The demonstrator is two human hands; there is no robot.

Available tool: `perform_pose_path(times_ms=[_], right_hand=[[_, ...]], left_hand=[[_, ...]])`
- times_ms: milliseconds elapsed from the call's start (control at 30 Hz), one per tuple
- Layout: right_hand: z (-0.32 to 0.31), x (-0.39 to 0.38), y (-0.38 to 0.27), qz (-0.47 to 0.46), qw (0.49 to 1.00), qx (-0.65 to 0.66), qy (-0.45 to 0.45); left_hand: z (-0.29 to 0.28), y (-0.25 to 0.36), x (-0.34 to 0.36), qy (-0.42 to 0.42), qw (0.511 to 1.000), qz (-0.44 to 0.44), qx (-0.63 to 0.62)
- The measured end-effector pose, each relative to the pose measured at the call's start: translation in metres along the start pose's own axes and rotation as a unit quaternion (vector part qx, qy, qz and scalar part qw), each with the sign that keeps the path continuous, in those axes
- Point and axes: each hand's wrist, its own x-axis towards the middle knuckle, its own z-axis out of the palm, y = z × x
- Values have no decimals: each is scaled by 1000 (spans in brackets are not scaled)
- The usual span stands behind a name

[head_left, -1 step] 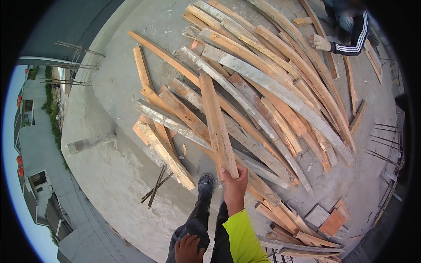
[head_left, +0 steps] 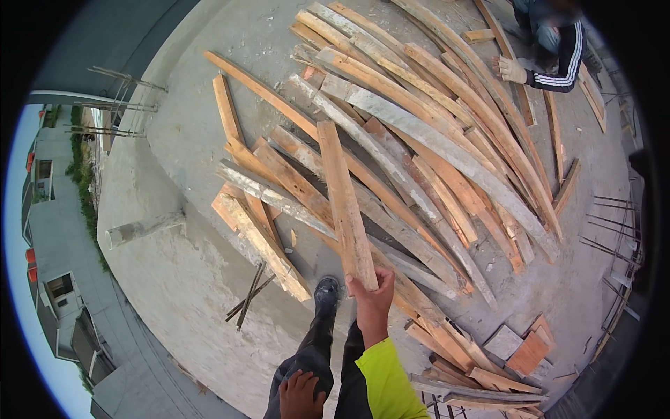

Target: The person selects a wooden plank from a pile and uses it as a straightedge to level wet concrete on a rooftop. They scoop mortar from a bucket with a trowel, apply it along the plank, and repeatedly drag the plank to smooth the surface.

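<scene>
My right hand point(head_left: 373, 297) is closed round the near end of a wooden plank point(head_left: 342, 199), thumb on its left edge and fingers on its right. The plank tilts away from me over a spread of loose boards, its far end above them. Whether that far end touches any board, I cannot tell. My left hand point(head_left: 300, 394) lies on my left thigh, fingers spread and holding nothing. Under the plank, a long brown board point(head_left: 296, 181) and a pale, cement-stained board point(head_left: 269, 199) lie slantwise.
Long timbers point(head_left: 447, 143) cover the concrete floor. A co-worker's gloved hand point(head_left: 511, 70) is at their far right. Rebar pieces point(head_left: 249, 297) lie crossed left of my boot point(head_left: 326, 297). Rebar stubs point(head_left: 115, 105) stick out at the left edge. More boards point(head_left: 460, 356) lie near right.
The held plank's far end has dipped very slightly. My left hand has stayed on my thigh.
</scene>
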Motion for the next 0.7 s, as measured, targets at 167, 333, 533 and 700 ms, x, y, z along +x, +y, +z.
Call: perform_pose_path(times_ms=[167, 333, 533, 700], right_hand=[[-55, -85, -28, -246, 908, -334, -63], [-87, -94, -4, -220, 865, -431, -133], [-85, -95, 8, -208, 888, -387, -132], [-87, -106, 1, 33, 989, -55, -131]], left_hand=[[18, -11, -7, 11, 1000, 3, 4], [28, -20, -7, 31, 999, 35, 22], [33, -37, -9, -4, 999, -22, -46], [25, -37, 49, 79, 979, -78, -169]])
